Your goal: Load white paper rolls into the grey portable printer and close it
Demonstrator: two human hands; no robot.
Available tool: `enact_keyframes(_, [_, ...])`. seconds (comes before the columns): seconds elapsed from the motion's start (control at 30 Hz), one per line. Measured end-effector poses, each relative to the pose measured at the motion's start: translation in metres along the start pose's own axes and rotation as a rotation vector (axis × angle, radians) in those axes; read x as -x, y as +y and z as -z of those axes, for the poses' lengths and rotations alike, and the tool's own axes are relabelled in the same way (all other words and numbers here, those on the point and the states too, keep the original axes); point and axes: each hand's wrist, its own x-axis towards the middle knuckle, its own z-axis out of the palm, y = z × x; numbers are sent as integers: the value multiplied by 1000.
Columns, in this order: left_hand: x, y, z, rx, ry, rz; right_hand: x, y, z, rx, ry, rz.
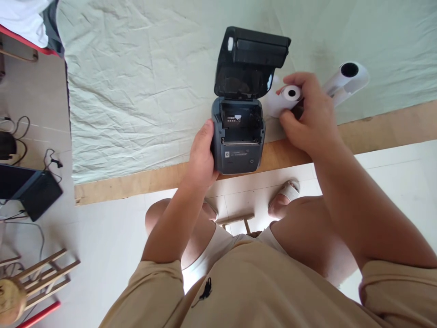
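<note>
A dark grey portable label printer (238, 157) stands near the table's front edge with its black lid (251, 59) swung up. Its paper bay is exposed, and I see no roll inside. My left hand (204, 152) grips the printer's left side. Just right of the printer, my right hand (309, 109) has thumb and fingers around a small white paper roll (292, 93) with a dark core hole. A loose tail of white paper hangs from that roll towards the printer. Behind my right hand lies a larger white roll (357, 84) with a wide dark core.
A pale green cloth (143, 91) covers the table, whose bare wooden edge (136, 183) runs along the front. On the floor at left are a black laptop-like device (43, 193), cables and a wooden stool (44, 278). White and red fabric (25, 20) sits at upper left.
</note>
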Motion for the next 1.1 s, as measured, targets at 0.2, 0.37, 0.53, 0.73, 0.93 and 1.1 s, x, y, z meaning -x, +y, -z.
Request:
enact_keyframes(0.2, [0,0,0,2,-22,-19,-1,0,-3,-36,58,8])
enact_keyframes(0.37, [0,0,-2,12,-47,-15,0,-1,-2,-10,49,55])
enact_keyframes(0.53, [1,2,-2,17,-34,-11,3,2,-5,-31,69,46])
enact_keyframes(0.73, [1,3,1,-23,-41,0,3,2,-7,60,123,71])
enact_keyframes(0.93, [-2,0,0,-3,-39,-27,5,0,-5,27,98,91])
enact_keyframes(1.1, [-2,0,-1,29,-49,-17,2,2,-7,24,156,33])
